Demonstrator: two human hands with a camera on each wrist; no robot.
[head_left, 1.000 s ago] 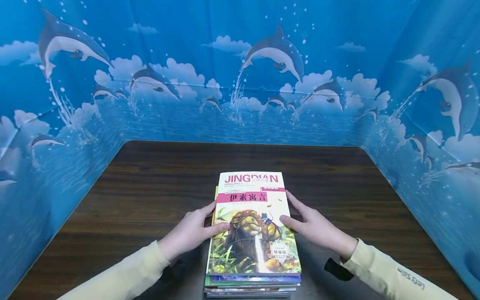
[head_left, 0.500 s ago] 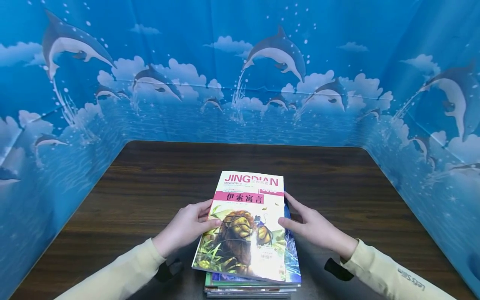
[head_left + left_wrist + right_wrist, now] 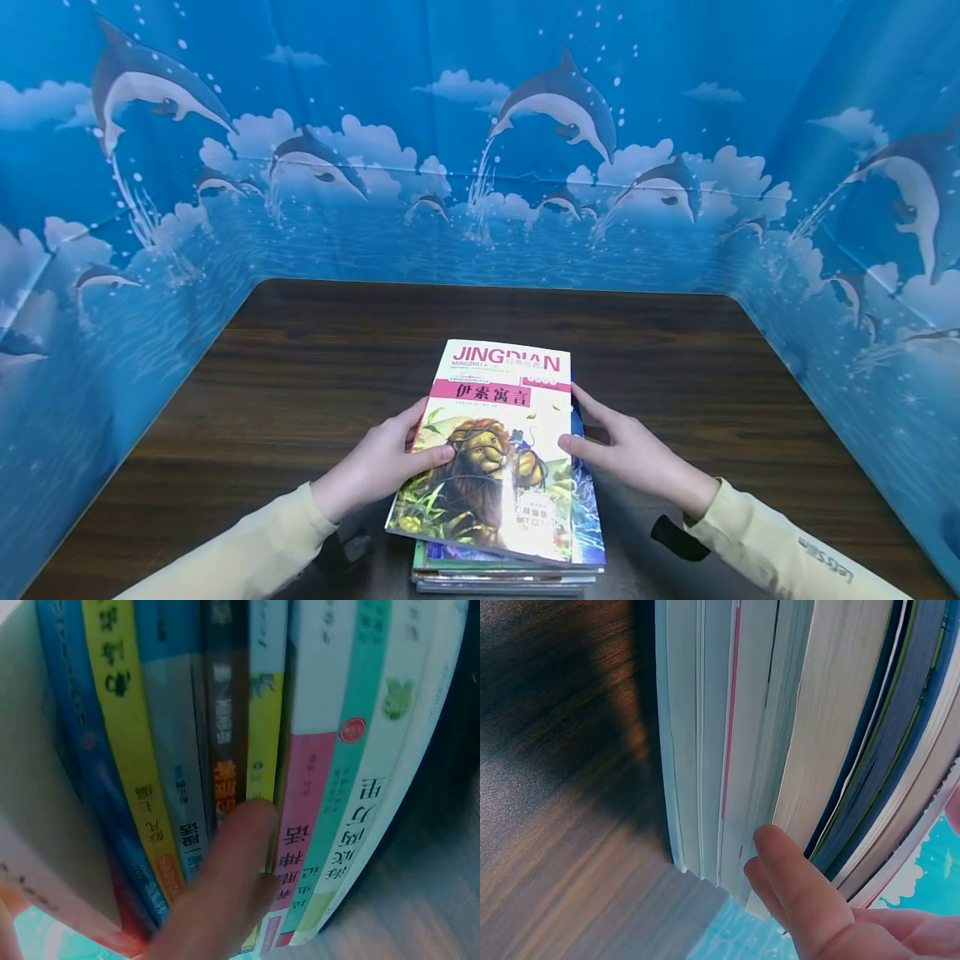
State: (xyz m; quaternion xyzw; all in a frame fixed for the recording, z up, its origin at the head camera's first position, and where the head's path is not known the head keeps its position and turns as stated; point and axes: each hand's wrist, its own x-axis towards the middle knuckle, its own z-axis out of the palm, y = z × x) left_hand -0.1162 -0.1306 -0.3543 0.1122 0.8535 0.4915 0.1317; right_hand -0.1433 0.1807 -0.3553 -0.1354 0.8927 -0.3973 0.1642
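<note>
In the head view, a paperback book (image 3: 480, 467) with a lion on its cover lies skewed on top of a stack of books (image 3: 506, 579). Its lower left corner overhangs, and a blue cover (image 3: 588, 517) shows beneath at the right. My left hand (image 3: 378, 462) holds the top book by its left side, thumb on the cover; the left wrist view shows a finger (image 3: 232, 870) against the spines below. At the right side, my right hand (image 3: 637, 454) has its thumb at the cover's edge. Its straight fingers (image 3: 780, 855) touch the page edges in the right wrist view.
The stack stands near the front of a dark wood-grain table (image 3: 300, 358). A blue curtain (image 3: 420, 167) printed with dolphins surrounds the table's back and sides. Dark bands (image 3: 678, 537) sit beneath the wrists.
The top book has turned and slid leftward at its lower end, uncovering the blue cover under it. My left hand shifted left with it, then slightly back right. The right hand stays almost still.
</note>
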